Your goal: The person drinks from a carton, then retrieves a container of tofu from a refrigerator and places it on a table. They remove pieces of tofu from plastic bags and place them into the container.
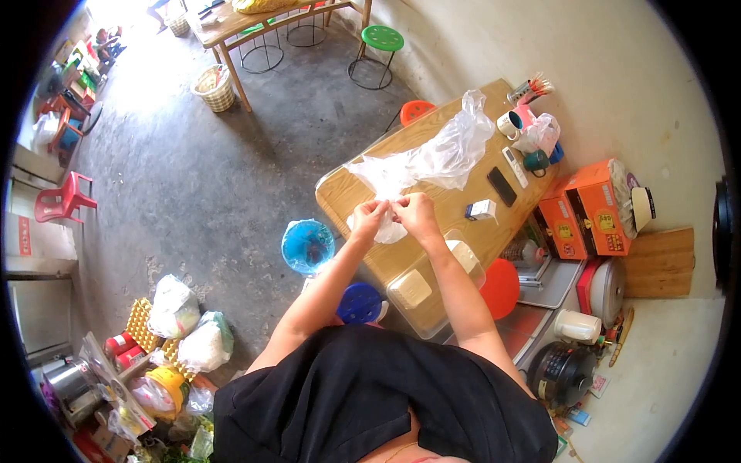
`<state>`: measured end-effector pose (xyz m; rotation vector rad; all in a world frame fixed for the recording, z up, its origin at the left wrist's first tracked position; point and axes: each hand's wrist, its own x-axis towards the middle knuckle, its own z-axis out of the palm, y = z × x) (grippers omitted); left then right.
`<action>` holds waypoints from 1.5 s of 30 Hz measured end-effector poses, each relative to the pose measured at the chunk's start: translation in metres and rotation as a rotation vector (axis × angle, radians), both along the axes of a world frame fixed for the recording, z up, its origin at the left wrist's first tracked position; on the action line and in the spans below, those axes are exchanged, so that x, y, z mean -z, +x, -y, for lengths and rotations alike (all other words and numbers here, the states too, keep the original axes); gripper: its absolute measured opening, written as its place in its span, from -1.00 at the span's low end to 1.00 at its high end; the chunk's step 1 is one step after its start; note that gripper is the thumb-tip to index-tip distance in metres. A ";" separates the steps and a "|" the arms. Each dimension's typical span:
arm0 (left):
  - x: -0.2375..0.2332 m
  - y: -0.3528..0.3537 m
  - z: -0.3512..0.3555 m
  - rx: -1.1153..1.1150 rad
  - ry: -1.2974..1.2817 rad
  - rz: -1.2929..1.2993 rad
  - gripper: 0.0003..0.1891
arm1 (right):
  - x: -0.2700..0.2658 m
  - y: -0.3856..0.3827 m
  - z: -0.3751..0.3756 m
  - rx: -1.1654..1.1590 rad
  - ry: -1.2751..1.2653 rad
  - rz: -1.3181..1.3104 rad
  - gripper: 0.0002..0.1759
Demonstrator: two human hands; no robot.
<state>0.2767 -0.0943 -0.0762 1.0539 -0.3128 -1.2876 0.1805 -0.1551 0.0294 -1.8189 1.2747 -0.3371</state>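
Observation:
A thin, see-through plastic bag (455, 147) stretches across the wooden table (351, 193), crumpled and partly puffed up towards the far end. Both hands meet at its near end. My left hand (369, 218) pinches the plastic, and my right hand (415, 216) pinches it right beside. A small bunched part of the bag hangs below the fingers. Nearer to me, a clear plastic container (421, 312) with pale blocks in it sits at the table's edge, under my right forearm. To the right of my right hand lies a small white box (481, 210).
A black phone (502, 186), a white remote (515, 167) and mugs (509, 123) lie along the table's wall side. A blue bin (307, 245) stands on the floor at left. Stools (382, 38) are near the far table. Orange boxes (598, 208) and a rice cooker (562, 373) are at right.

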 end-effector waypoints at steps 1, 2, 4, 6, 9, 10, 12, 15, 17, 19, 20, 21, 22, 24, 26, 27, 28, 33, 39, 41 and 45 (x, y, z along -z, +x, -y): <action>-0.003 -0.001 -0.001 -0.023 0.006 0.041 -0.75 | 0.002 0.000 0.001 0.000 -0.001 -0.001 -0.80; -0.001 -0.003 -0.001 -0.023 0.006 0.040 -0.75 | 0.006 0.001 0.003 -0.013 -0.035 -0.035 -0.79; 0.004 -0.007 -0.001 -0.065 -0.019 0.169 -0.76 | 0.011 0.001 0.006 -0.025 -0.072 -0.070 -0.78; -0.001 -0.008 -0.003 -0.080 -0.023 0.252 -0.76 | 0.012 0.002 0.006 -0.089 -0.186 -0.145 -0.77; -0.018 -0.009 -0.008 -0.098 -0.038 0.349 -0.76 | 0.012 0.003 0.005 -0.112 -0.246 -0.170 -0.75; -0.025 -0.008 -0.010 -0.101 -0.049 0.363 -0.76 | 0.013 0.003 0.003 -0.112 -0.247 -0.170 -0.75; -0.023 -0.009 -0.010 -0.099 -0.040 0.385 -0.76 | 0.014 0.003 0.000 -0.204 -0.438 -0.234 -0.76; -0.017 -0.011 -0.008 -0.106 -0.035 0.383 -0.76 | 0.013 0.005 -0.004 -0.232 -0.522 -0.306 -0.76; -0.014 -0.012 -0.007 -0.113 -0.040 0.358 -0.76 | 0.013 0.007 -0.007 -0.221 -0.503 -0.325 -0.76; -0.013 -0.012 -0.007 -0.097 -0.023 0.381 -0.77 | 0.015 0.006 -0.007 -0.212 -0.485 -0.342 -0.75; -0.011 -0.013 -0.008 -0.099 -0.026 0.382 -0.77 | 0.020 0.005 -0.007 -0.213 -0.493 -0.339 -0.74; -0.009 -0.013 -0.006 -0.094 -0.005 0.329 -0.77 | 0.025 0.007 -0.004 -0.219 -0.506 -0.326 -0.73; -0.009 -0.014 -0.006 -0.088 0.015 0.276 -0.78 | 0.027 0.003 -0.004 -0.224 -0.513 -0.315 -0.73; 0.013 -0.021 0.002 -0.199 -0.076 0.191 -0.77 | 0.032 0.003 -0.003 -0.269 -0.580 -0.351 -0.73; 0.006 -0.015 -0.001 -0.149 -0.025 0.242 -0.75 | 0.015 0.008 -0.008 -0.246 -0.512 -0.332 -0.74; -0.004 -0.015 -0.002 -0.146 -0.029 0.260 -0.75 | 0.016 0.007 -0.007 -0.216 -0.523 -0.323 -0.73; -0.013 -0.012 -0.004 -0.135 0.014 0.283 -0.74 | 0.019 0.007 -0.004 -0.187 -0.533 -0.312 -0.73; -0.009 -0.005 0.002 -0.146 -0.038 0.260 -0.74 | 0.018 -0.001 0.003 -0.092 -0.181 -0.030 -0.69; -0.003 -0.009 0.004 -0.119 -0.039 0.193 -0.73 | 0.003 -0.003 0.003 -0.030 0.016 0.122 -0.78; -0.002 -0.010 0.003 -0.110 -0.035 0.146 -0.71 | 0.010 -0.004 0.005 -0.019 0.029 0.131 -0.78; -0.010 -0.006 0.002 -0.082 -0.081 0.066 -0.72 | 0.020 -0.005 0.006 -0.017 -0.053 0.068 -0.76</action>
